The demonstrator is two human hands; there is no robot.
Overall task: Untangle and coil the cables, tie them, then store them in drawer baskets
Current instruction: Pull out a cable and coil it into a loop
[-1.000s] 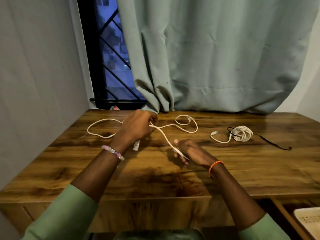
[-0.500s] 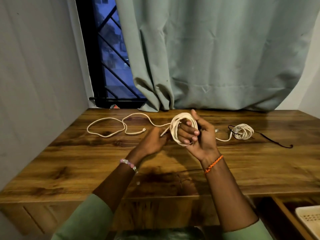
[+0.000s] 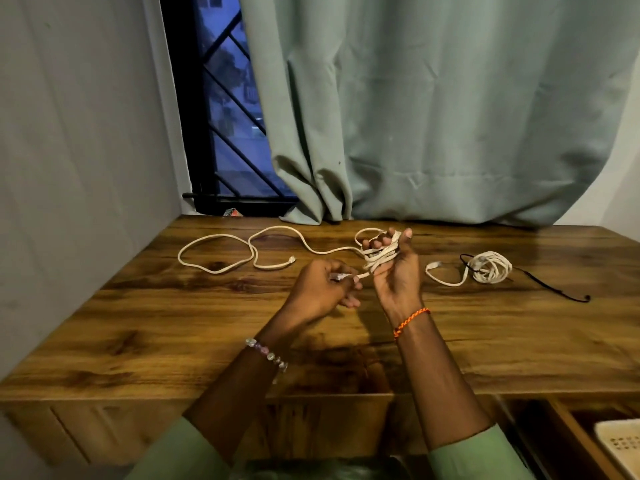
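Observation:
A long white cable (image 3: 277,233) trails in loose loops over the wooden table (image 3: 138,327) to the left. Several turns of it are wound around the raised fingers of my right hand (image 3: 394,271), palm toward me. My left hand (image 3: 322,289) sits just left of it and pinches the cable's plug end, which runs up to the coil. A second white cable (image 3: 488,268) lies coiled on the table at the right, with a thin black tie (image 3: 554,285) threaded through it and trailing right.
A pale green curtain (image 3: 450,116) and a barred window (image 3: 228,109) back the table; a grey wall stands on the left. At the lower right, an open drawer (image 3: 561,431) holds a white perforated basket (image 3: 620,441).
The coil on my right hand has been pulled tighter across the fingers. My left hand has dropped lower and now pinches the plug end. The camera has moved closer.

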